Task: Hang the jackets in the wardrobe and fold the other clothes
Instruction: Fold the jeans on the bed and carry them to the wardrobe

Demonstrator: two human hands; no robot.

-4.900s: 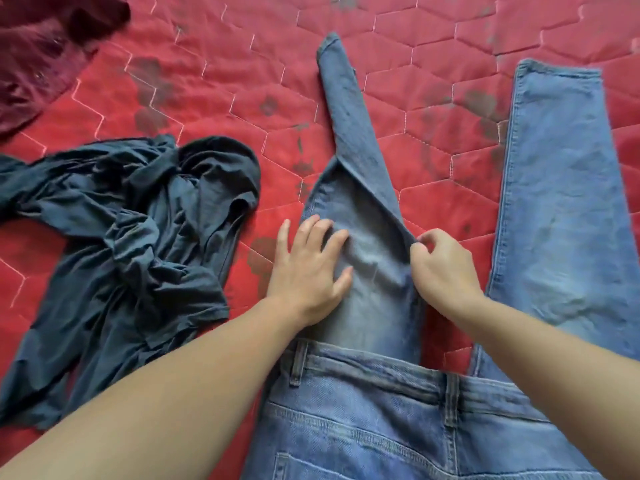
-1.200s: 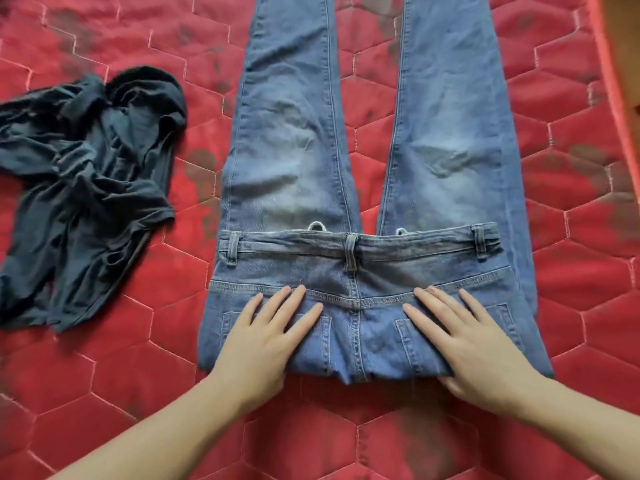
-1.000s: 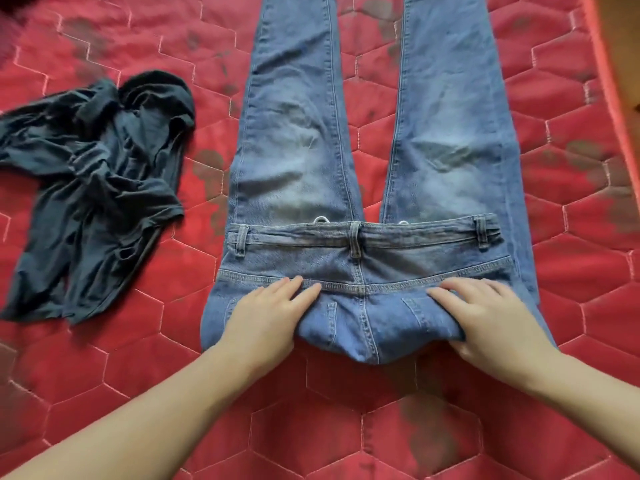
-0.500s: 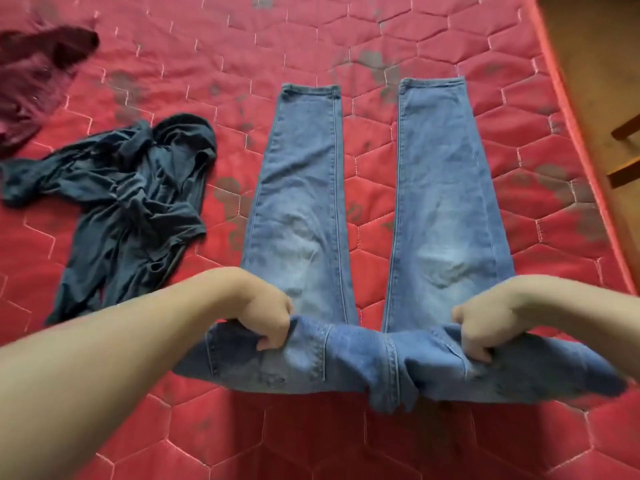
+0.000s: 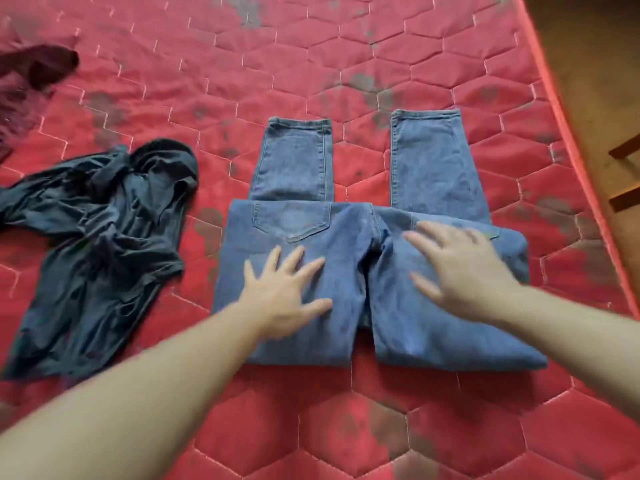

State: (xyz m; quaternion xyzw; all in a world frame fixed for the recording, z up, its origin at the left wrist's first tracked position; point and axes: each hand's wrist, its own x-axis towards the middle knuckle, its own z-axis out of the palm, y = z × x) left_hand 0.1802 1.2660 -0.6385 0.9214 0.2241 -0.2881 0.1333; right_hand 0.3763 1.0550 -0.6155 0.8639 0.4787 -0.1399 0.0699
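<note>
Blue jeans (image 5: 349,237) lie on the red quilted mattress (image 5: 311,64), the seat part folded over the legs so that a back pocket faces up. Both leg cuffs stick out beyond the fold at the far side. My left hand (image 5: 287,289) lies flat with spread fingers on the left half of the folded part. My right hand (image 5: 460,268), slightly blurred, is spread flat over the right half. A crumpled dark grey-blue garment (image 5: 97,237) lies to the left of the jeans, apart from them.
A dark maroon garment (image 5: 31,81) lies at the far left edge of the mattress. The mattress's right edge (image 5: 568,133) borders a brown floor, where dark wooden furniture legs (image 5: 623,174) show.
Half a second ago both hands gripped the waist part and lifted it; now it lies folded forward over the legs, and both hands are flat on top.
</note>
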